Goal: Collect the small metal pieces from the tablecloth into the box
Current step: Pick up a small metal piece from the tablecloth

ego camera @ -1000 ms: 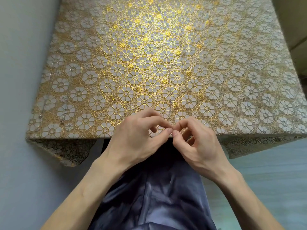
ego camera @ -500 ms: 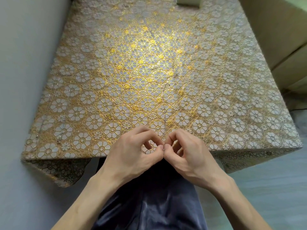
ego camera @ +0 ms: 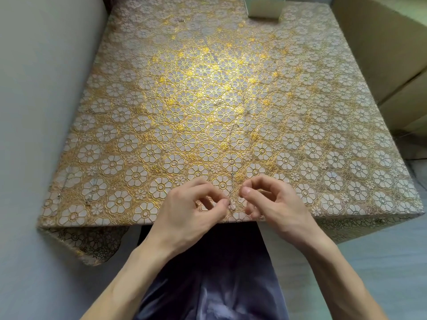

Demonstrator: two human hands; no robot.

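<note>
The gold-and-white flowered tablecloth (ego camera: 208,93) lies flat on the tabletop, and its near edge hangs down just below the left fingers (ego camera: 221,202) and right fingers (ego camera: 246,192). A tiny dark metal piece (ego camera: 229,205) sits between them, at the left fingertips. A second speck (ego camera: 231,173) lies just beyond. The pale box (ego camera: 265,8) stands well beyond the fingers, at the far edge.

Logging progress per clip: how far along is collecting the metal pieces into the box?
Done: nothing confirmable; the box sits at the far edge, inside unseen. In hand: the left hand seems to pinch a metal piece at the near edge, the right hand curled beside it. Remaining: small pieces at the left of the tablecloth, plus carrying everything to the box.
</note>
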